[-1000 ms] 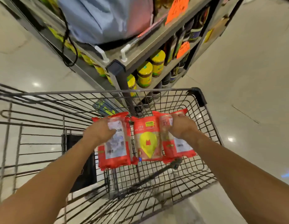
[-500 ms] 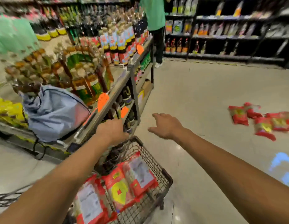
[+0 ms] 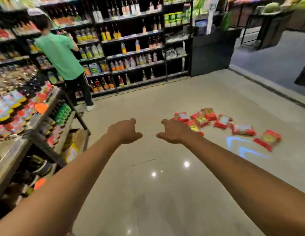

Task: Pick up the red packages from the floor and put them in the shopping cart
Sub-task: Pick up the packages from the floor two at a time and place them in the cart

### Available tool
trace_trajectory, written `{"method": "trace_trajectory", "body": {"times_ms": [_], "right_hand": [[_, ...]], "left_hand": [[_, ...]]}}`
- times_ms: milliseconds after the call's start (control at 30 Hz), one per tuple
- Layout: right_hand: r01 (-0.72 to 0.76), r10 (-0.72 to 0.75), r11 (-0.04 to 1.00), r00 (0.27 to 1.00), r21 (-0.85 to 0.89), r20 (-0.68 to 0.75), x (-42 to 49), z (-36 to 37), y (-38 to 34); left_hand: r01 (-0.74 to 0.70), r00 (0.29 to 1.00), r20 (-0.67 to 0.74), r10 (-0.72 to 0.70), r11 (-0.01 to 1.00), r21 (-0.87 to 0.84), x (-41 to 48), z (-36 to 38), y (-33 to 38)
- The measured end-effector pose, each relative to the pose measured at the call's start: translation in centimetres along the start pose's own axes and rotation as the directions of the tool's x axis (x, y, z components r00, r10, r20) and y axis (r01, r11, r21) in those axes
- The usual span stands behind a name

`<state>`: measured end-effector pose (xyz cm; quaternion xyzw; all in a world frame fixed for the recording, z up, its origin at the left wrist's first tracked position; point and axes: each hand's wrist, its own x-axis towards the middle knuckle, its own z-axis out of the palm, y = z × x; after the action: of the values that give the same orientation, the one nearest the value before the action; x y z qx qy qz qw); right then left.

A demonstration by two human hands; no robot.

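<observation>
Floor [image 3: 148,184] fills most of the view now, where half a second ago the shopping cart sat under the left hand with three red packages lying in it; the cart is out of frame (behind or below the camera, I judge), so that load counts as delivered and the head has swung toward the next batch. Shelving rack [image 3: 46,116] runs down the outer side of the left hand, and a person in a green shirt [image 3: 61,55] stands far beyond that hand at the wall shelves; earlier only the torso showed at the top edge. Both arms reach forward side by side; the left hand [image 3: 124,132] and the right hand [image 3: 175,132] are empty, with fingers loosely curled, thumbs out and nothing gripped, whereas a second ago each was clutching packages over the basket. Remaining red packages [image 3: 221,121] lie scattered on the floor just beyond and to the outer side of the right hand, the nearest partly hidden behind its knuckles, the farthest well off to its right; blur stops an exact count. They sat at the far right edge before and now sit close ahead of the right hand, so the next step, in my judgement, is to go over and gather another handful.
</observation>
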<state>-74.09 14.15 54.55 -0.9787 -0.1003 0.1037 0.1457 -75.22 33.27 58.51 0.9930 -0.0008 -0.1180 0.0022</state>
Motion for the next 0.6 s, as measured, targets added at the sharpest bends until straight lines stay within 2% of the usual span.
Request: {"method": "trace_trajectory", "body": {"times_ms": [200,333,467,600], "right_hand": [[-0.172,0.177,0.981,0.983,0.093,-0.048,-0.6,-3.6,13.9],[-0.277,0.279,0.956,0.960,0.096,-0.008,1.0,-5.0,21.0],[-0.352,0.352,0.932,0.936,0.088,0.014,5.6,-5.8,26.3],[-0.371,0.369,0.927,0.929,0.050,0.042,12.4,-6.9,30.7]], "left_hand": [[-0.185,0.983,0.031,0.183,0.982,0.041,6.8,-1.3,13.9],[-0.286,0.957,0.056,0.284,0.958,0.028,11.8,-1.7,20.9],[-0.341,0.939,0.059,0.340,0.940,0.005,18.0,-1.5,25.3],[-0.337,0.938,0.086,0.337,0.941,-0.020,26.8,-1.0,27.1]]}}
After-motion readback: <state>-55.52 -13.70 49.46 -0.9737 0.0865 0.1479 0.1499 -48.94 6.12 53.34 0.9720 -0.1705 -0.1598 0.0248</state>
